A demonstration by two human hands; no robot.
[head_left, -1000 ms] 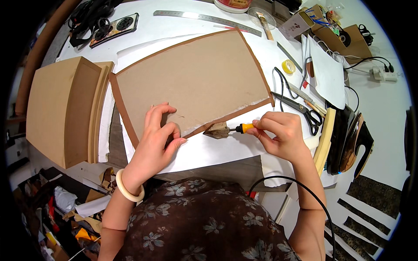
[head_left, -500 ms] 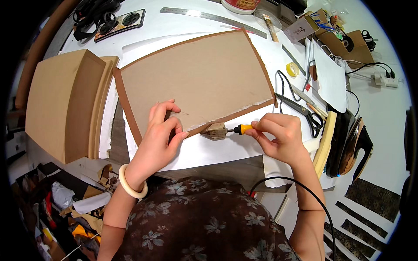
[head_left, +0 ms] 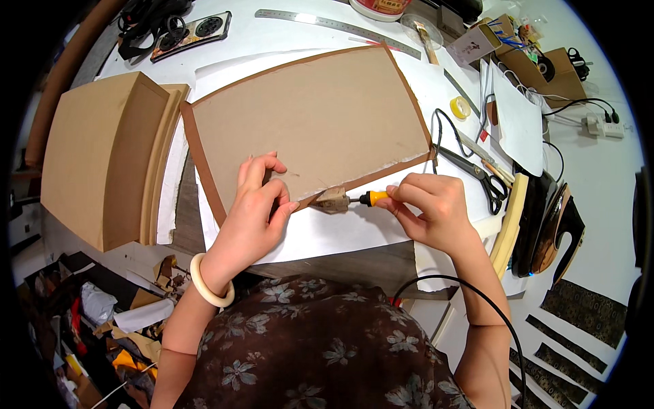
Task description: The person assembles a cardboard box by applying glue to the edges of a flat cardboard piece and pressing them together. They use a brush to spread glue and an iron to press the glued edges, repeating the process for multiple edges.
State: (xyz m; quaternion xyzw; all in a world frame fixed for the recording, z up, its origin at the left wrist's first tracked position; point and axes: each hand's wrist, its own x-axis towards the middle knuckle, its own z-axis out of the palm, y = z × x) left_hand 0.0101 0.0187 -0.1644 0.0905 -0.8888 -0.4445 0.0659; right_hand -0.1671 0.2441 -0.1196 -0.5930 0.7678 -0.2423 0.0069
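Note:
A large brown cardboard panel with a darker brown border strip lies on white paper on the table. My left hand presses flat on its near edge, fingers apart, a pale bangle on the wrist. My right hand grips a small corded iron tool with a yellow collar. Its brown wedge-shaped tip rests on the panel's near border, just right of my left fingertips. The black cord loops down past my right forearm.
A stack of tan boards lies at the left. Black scissors, a tape roll, a metal ruler, white sheets, cardboard boxes and a power strip sit at the right and back. Scraps litter the floor at lower left.
The tool's tip and my right hand have stayed on the near border. My left hand has shifted slightly along the panel edge; the view moved a little.

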